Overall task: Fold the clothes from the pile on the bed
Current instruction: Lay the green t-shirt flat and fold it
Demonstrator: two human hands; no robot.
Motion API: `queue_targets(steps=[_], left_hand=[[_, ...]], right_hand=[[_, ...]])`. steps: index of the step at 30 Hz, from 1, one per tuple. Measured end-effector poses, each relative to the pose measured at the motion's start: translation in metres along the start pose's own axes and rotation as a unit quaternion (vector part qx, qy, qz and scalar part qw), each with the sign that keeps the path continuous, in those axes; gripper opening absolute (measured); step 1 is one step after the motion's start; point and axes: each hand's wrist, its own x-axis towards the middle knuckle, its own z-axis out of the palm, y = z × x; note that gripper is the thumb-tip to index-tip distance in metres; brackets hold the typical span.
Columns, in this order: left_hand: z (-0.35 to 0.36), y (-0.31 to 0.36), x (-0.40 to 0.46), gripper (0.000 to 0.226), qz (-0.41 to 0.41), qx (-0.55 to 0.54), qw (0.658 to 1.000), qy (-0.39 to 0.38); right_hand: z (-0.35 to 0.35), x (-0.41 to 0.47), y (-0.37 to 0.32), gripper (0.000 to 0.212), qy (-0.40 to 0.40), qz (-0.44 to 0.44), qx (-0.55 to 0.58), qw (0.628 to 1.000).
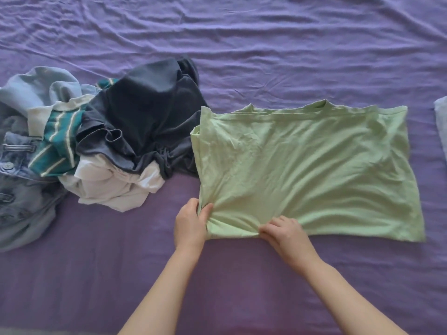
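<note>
Head view: the green shirt lies half-folded on the bed, right of the pile. The left hand pinches its near corner; the right hand seemingly grips the hem. Next, likely fold it across.

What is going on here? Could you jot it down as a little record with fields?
Setting: wrinkled purple bed sheet
Item being folded: light green cotton T-shirt, lying flat, partly folded
Left hand: pinches the shirt's near left corner
Right hand: grips the near hem beside it
Waiting pile: left of the shirt, unfolded; dark navy garment, white garment, teal striped shirt, blue denim jeans
Right edge: pale cloth, mostly out of view
</note>
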Motion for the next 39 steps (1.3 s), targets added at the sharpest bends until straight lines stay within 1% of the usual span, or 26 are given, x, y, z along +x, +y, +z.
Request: queue_targets(steps=[2,5,7,8,10,12,13,14,16,18,20,22,24,26,27,28,30,32,34,36,37,39], left_hand=[[-0.007,-0.008,-0.015,0.038,-0.008,0.016,1.000,-0.006],[-0.011,-0.018,-0.047,0.034,-0.050,0.067,0.996,-0.007],[-0.012,-0.017,-0.066,0.024,-0.070,0.126,0.989,0.021],[-0.010,-0.015,-0.072,0.027,-0.063,0.149,0.986,0.041],[-0.001,-0.006,-0.079,0.046,0.001,0.200,0.979,0.034],[0.016,0.011,-0.080,0.051,0.116,0.246,0.962,0.024],[0.029,0.020,-0.080,0.051,0.173,0.262,0.949,0.008],[0.044,0.031,-0.081,0.053,0.219,0.274,0.936,-0.025],[0.073,0.056,-0.085,0.061,0.271,0.306,0.905,-0.120],[0.106,0.072,-0.087,0.063,0.295,0.335,0.876,-0.183],[0.134,0.087,-0.086,0.061,0.292,0.354,0.865,-0.205],[0.156,0.104,-0.086,0.062,0.297,0.358,0.863,-0.198],[0.170,0.119,-0.083,0.063,0.301,0.368,0.858,-0.194],[0.180,0.134,-0.078,0.063,0.292,0.386,0.853,-0.195],[0.183,0.143,-0.076,0.062,0.284,0.393,0.852,-0.198],[0.186,0.151,-0.075,0.062,0.277,0.395,0.853,-0.199],[0.189,0.169,-0.075,0.062,0.272,0.390,0.857,-0.199],[0.193,0.184,-0.083,0.062,0.280,0.356,0.865,-0.215],[0.202,0.197,-0.098,0.061,0.300,0.303,0.868,-0.256],[0.216,0.209,-0.115,0.060,0.318,0.271,0.861,-0.292],[0.223,0.214,-0.122,0.059,0.322,0.265,0.860,-0.296],[0.238,0.221,-0.131,0.059,0.316,0.272,0.863,-0.285]], right_hand=[[-0.001,-0.016,-0.006,0.019,-0.019,-0.011,0.008,1.000],[0.004,-0.040,-0.017,0.018,-0.044,-0.021,0.018,0.999],[0.008,-0.052,-0.017,0.014,-0.050,-0.001,0.041,0.998],[0.007,-0.056,-0.014,0.010,-0.050,0.018,0.060,0.997],[0.001,-0.059,-0.002,0.014,-0.037,0.053,0.072,0.995],[-0.009,-0.059,0.020,0.019,-0.010,0.086,0.047,0.995],[-0.016,-0.058,0.034,0.018,0.005,0.115,0.037,0.993],[-0.024,-0.058,0.049,0.017,0.021,0.153,0.027,0.988],[-0.042,-0.061,0.083,0.013,0.051,0.240,0.001,0.969],[-0.059,-0.066,0.117,0.020,0.077,0.300,-0.036,0.950],[-0.075,-0.069,0.149,0.036,0.092,0.338,-0.055,0.935],[-0.090,-0.068,0.174,0.050,0.082,0.394,-0.023,0.915],[-0.098,-0.062,0.188,0.059,0.075,0.433,0.025,0.898],[-0.101,-0.057,0.194,0.064,0.083,0.462,0.076,0.880],[-0.103,-0.055,0.196,0.063,0.076,0.475,0.100,0.871],[-0.105,-0.053,0.198,0.056,0.059,0.480,0.117,0.867],[-0.112,-0.054,0.204,0.032,0.029,0.466,0.140,0.873],[-0.123,-0.062,0.211,0.016,0.031,0.452,0.152,0.878],[-0.131,-0.075,0.217,0.013,0.028,0.452,0.133,0.882],[-0.133,-0.087,0.221,0.015,-0.008,0.453,0.122,0.883],[-0.132,-0.090,0.224,0.016,-0.015,0.446,0.135,0.885],[-0.135,-0.088,0.230,0.023,0.008,0.425,0.191,0.885]])
